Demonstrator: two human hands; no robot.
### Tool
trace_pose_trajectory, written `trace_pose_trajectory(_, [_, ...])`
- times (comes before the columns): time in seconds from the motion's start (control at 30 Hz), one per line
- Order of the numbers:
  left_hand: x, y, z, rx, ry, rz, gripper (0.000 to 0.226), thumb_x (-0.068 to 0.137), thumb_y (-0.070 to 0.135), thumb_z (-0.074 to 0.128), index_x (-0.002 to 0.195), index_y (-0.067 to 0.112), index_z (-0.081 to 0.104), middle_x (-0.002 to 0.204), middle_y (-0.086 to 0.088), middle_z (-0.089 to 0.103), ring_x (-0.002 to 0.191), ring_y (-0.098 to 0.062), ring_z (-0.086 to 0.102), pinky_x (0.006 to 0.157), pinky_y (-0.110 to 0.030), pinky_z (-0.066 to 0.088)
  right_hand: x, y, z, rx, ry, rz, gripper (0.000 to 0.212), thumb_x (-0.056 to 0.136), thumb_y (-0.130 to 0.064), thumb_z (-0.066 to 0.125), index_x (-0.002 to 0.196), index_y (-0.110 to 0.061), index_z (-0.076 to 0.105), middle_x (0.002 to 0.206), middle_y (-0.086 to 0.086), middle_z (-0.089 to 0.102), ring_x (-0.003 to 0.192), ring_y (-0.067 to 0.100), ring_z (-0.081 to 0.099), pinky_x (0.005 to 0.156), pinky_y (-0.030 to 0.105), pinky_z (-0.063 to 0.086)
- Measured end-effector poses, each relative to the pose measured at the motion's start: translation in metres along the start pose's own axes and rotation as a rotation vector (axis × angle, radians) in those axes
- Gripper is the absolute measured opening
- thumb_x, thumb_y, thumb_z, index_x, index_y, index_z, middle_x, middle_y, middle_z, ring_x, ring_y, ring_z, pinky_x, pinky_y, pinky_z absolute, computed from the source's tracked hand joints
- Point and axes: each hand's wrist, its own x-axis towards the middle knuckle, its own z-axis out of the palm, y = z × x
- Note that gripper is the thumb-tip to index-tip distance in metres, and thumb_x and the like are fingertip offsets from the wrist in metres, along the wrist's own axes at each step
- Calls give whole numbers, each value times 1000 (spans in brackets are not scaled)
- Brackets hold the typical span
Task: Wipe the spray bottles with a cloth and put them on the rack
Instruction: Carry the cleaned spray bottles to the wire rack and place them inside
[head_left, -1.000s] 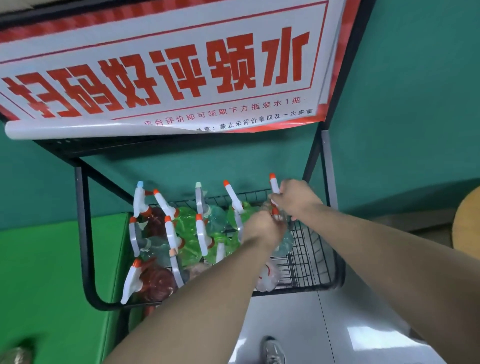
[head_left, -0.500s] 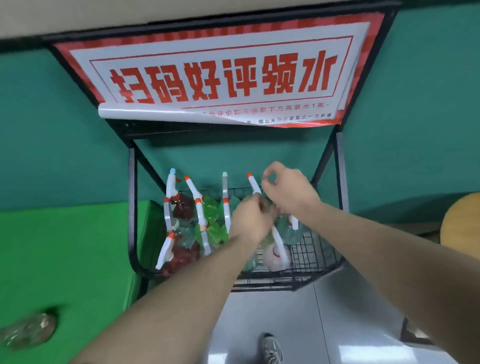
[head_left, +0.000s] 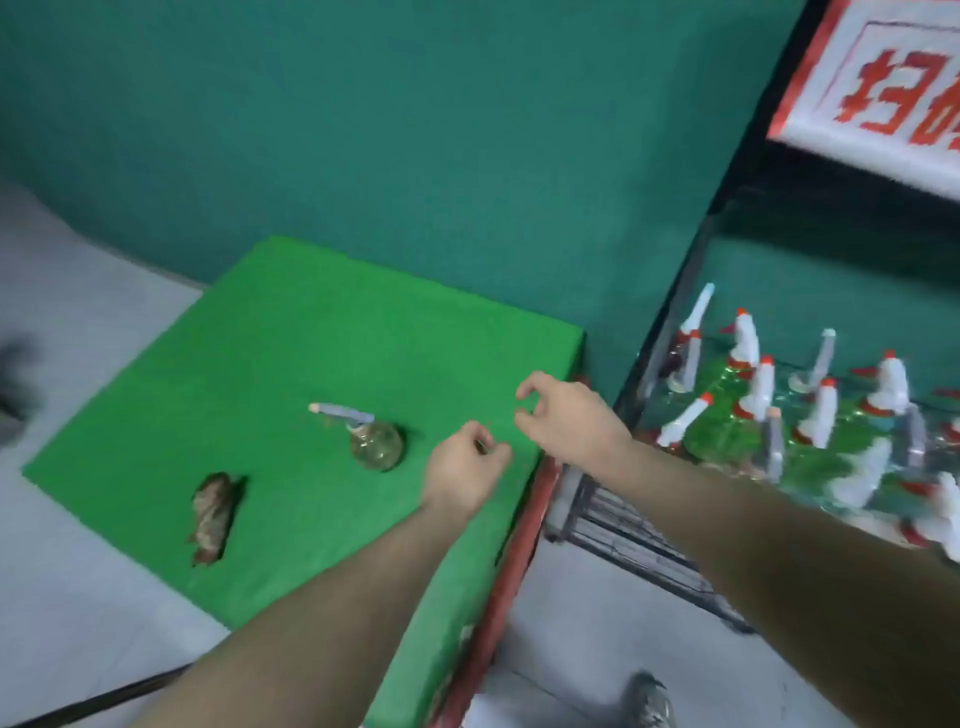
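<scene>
Both forearms reach in from 6 o'clock over the near right corner of the table (head_left: 291, 332), which is covered in green. Left hand (head_left: 464, 469): fingers loosely curled, grasping nothing. Right hand (head_left: 563, 418): thumb and forefinger bent toward each other, nothing between them, so released and empty.

Just at 9 o'clock of the left hand, the one spray bottle (head_left: 375, 442) left on the table: clear round body standing on the green cover, well apart from the edges. Its trigger head runs roughly level, long axis 3-to-9, nozzle tip pointing to 9 o'clock, away from the hands.

Judgement on handling: thin clear plastic, probably light and a little slick (fill level not readable, frame blurred). The neck below the trigger head looks the surest hold; the round body may roll in the palm.

Further toward 8 o'clock, the cloth (head_left: 212, 514), a crumpled brownish wad lying flat. Soft, any pinch will lift it.

At 3 o'clock, beside the table, the black wire rack (head_left: 639, 545) already carries many bottles with white heads; beyond it, a red-lettered sign (head_left: 878, 93) against the green wall.
</scene>
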Motion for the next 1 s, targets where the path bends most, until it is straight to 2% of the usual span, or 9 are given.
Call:
trace_pose_trajectory(0.1, [0, -75, -51, -60, 60, -100, 15, 93, 29, 67, 86, 21, 57, 89, -7, 72, 85, -29, 66, 74, -35, 46, 29, -66, 56, -77, -96, -87, 35, 94, -34, 57, 128, -28, 57, 110, 5, 73, 105, 27, 67, 92, 36, 53])
trace_pose_trajectory(0.23, [-1, -147, -97, -121, 122, -195, 16, 92, 30, 67, 86, 22, 54, 81, -4, 70, 71, -24, 57, 65, -33, 41, 68, -135, 114, -110, -140, -175, 49, 95, -39, 60, 141, -24, 51, 131, 8, 64, 115, 28, 63, 97, 40, 52])
trace_pose_trajectory(0.37, [-1, -193, -123, -187, 154, -248, 18, 91, 31, 68, 83, 23, 54, 67, 3, 62, 61, -21, 52, 59, -32, 37, 102, -174, 160, -151, -169, -209, 57, 96, -27, 58, 150, -18, 42, 140, 12, 57, 123, 30, 57, 100, 37, 47])
trace_pose_trajectory(0.5, [-3, -219, -133, -181, 149, -247, 17, 92, 30, 67, 84, 25, 53, 68, 4, 60, 60, -19, 50, 60, -33, 37, 124, -183, 190, -214, -142, -193, 37, 97, -25, 59, 135, -22, 58, 121, 8, 68, 103, 29, 65, 86, 35, 54])
trace_pose_trajectory(0.6, [-2, -223, -135, -163, 137, -221, 13, 94, 31, 66, 89, 24, 56, 73, 4, 61, 61, -16, 49, 57, -32, 35, 131, -177, 196, -275, -118, -182, 22, 101, -21, 57, 122, -19, 63, 108, 6, 67, 86, 24, 62, 75, 31, 50])
trace_pose_trajectory(0.83, [7, -189, -133, -152, 97, -129, 12, 96, 26, 64, 88, 25, 54, 75, 4, 61, 57, -15, 46, 60, -32, 38, 104, -142, 167, -169, -109, -83, 14, 100, -18, 57, 112, -14, 62, 102, 5, 66, 87, 21, 65, 83, 39, 58])
trace_pose_trajectory(0.9, [11, -166, -127, -156, 67, -89, 12, 95, 24, 64, 89, 23, 54, 75, 3, 61, 55, -16, 44, 60, -33, 38, 83, -123, 145, -123, -95, -28, 13, 100, -21, 57, 111, -15, 60, 93, 3, 66, 77, 19, 65, 68, 35, 57])
trace_pose_trajectory(0.97, [15, -137, -118, -157, 30, -25, 13, 95, 23, 65, 88, 24, 54, 74, 3, 60, 58, -16, 46, 62, -36, 42, 58, -103, 118, -80, -74, 24, 12, 101, -24, 55, 111, -17, 57, 88, 1, 66, 64, 15, 61, 48, 27, 46])
trace_pose_trajectory(1.0, [16, -120, -113, -157, 9, 11, 14, 95, 23, 65, 87, 25, 55, 74, 3, 61, 60, -17, 47, 65, -37, 45, 44, -94, 103, -68, -61, 52, 12, 102, -25, 53, 111, -18, 56, 87, 1, 66, 61, 14, 59, 45, 24, 41])
